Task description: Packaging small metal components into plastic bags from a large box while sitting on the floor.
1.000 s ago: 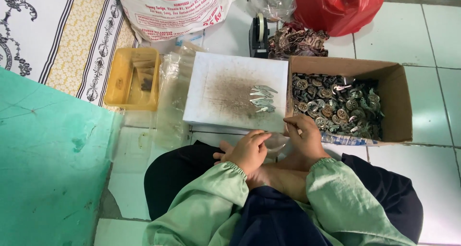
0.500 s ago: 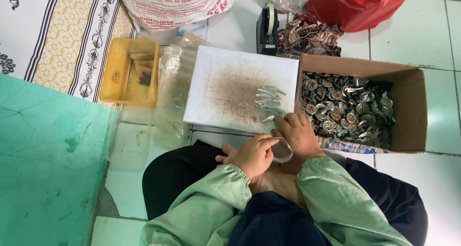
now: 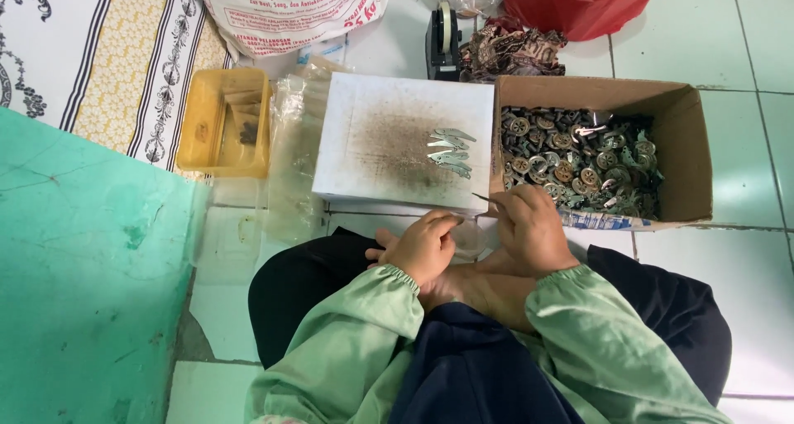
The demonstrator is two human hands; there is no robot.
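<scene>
Head view: my left hand (image 3: 423,246) pinches a small clear plastic bag (image 3: 468,238) in my lap, while my right hand (image 3: 529,225) pinches a thin metal piece (image 3: 484,198) beside the white board (image 3: 372,143) and cardboard box (image 3: 691,155).

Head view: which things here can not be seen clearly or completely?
- What the left hand and right hand hold: a thin metal piece pokes out, the rest is covered by fingers.
- Metal parts in the cardboard box: too small and tangled to tell apart.
- White sack and red bag: cut off by the top edge.
- Contents of the yellow tray: too small.
</scene>
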